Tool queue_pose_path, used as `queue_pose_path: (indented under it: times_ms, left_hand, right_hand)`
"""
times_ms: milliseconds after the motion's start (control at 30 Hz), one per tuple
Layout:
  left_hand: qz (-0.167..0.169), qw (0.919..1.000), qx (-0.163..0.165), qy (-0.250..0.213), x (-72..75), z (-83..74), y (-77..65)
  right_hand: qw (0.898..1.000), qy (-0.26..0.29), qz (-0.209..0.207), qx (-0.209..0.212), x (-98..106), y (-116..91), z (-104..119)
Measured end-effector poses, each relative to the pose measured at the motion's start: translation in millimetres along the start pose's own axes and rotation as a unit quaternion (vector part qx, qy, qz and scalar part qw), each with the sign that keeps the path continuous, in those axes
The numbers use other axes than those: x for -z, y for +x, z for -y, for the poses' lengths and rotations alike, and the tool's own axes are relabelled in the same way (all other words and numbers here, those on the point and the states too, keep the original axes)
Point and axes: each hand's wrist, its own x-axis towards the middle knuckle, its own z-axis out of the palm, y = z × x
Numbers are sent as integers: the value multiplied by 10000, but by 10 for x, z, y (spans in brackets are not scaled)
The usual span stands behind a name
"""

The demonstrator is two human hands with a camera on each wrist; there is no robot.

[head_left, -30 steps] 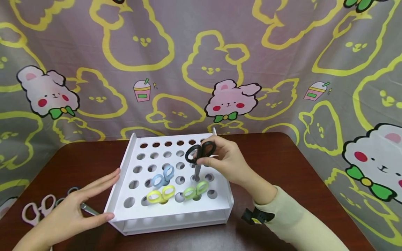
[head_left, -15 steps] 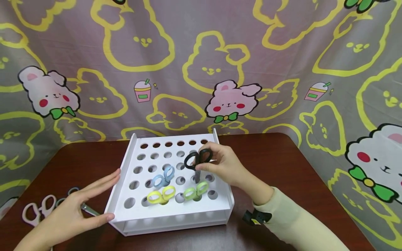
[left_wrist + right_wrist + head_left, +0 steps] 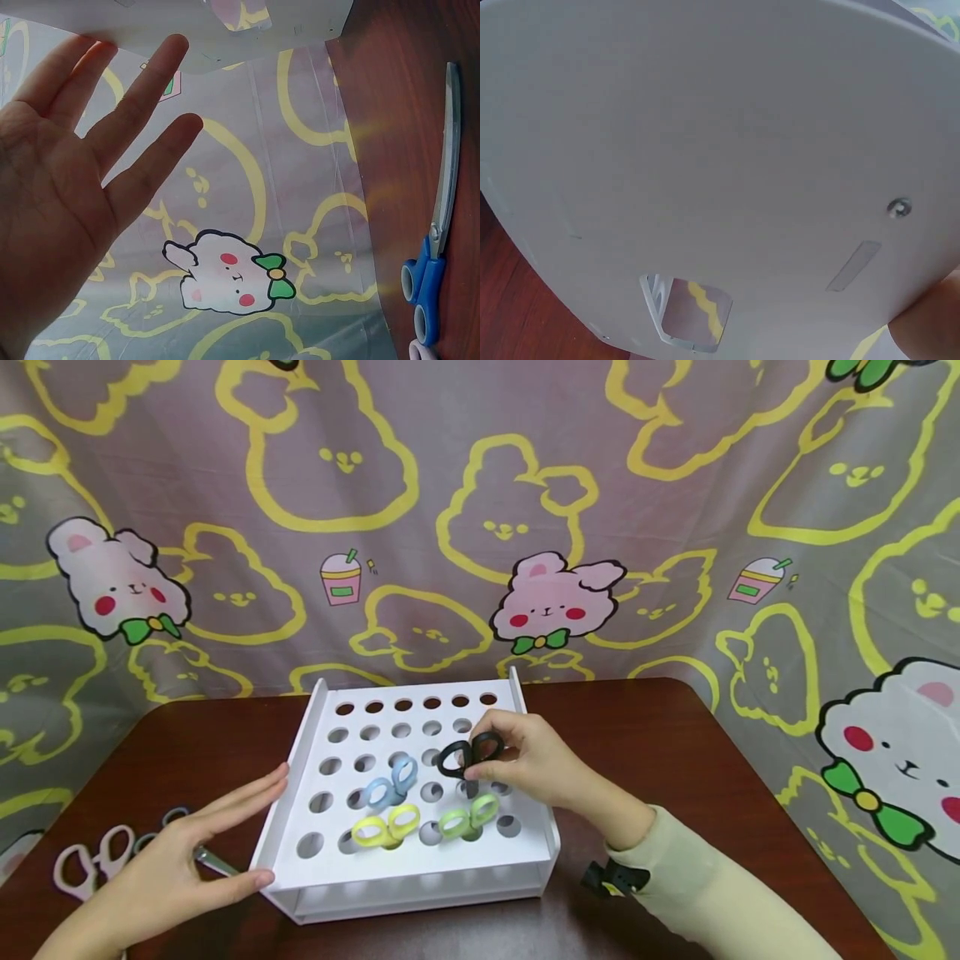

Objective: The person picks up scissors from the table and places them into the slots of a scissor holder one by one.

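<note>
A white rack [image 3: 375,868] with rows of round holes stands on the table. My right hand [image 3: 546,762] pinches a pair of black scissors [image 3: 471,755] by the handle, blades pointing down at a hole on the rack's right side; their tips are hidden. Light blue scissors [image 3: 393,790], yellow scissors [image 3: 386,836] and green scissors [image 3: 469,821] sit in holes, handles up. With fingers spread and fairly straight, my left hand [image 3: 161,877] touches the rack's left side. In the right wrist view, the rack's side panel [image 3: 705,150] hides most of the hand and the scissors.
White scissors [image 3: 94,862] lie left of the rack, partly behind my left hand. Blue-handled scissors [image 3: 427,285] lie on the brown table [image 3: 630,735] near them. A patterned curtain [image 3: 420,460] hangs behind and at both sides.
My right hand has lowered the black scissors, so less of the blades shows above the rack. The left hand stays in place against the side.
</note>
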Motion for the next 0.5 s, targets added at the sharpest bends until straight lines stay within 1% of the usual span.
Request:
queue_pose_path:
  times_ms: [167, 233, 400, 500]
  left_hand:
    - [5, 10000, 87, 17, 0, 4, 3]
    - [0, 10000, 65, 1, 0, 3, 4]
    - [-1, 10000, 20, -50, -3, -4, 3]
    - [6, 10000, 48, -55, -4, -9, 2]
  right_hand:
    - [9996, -195, 123, -191, 15, -4, 10]
    - [9992, -292, 172, -222, 18, -5, 10]
    - [9975, -601, 313, -216, 23, -2, 5]
    - [9963, -740, 397, -184, 29, 3, -14]
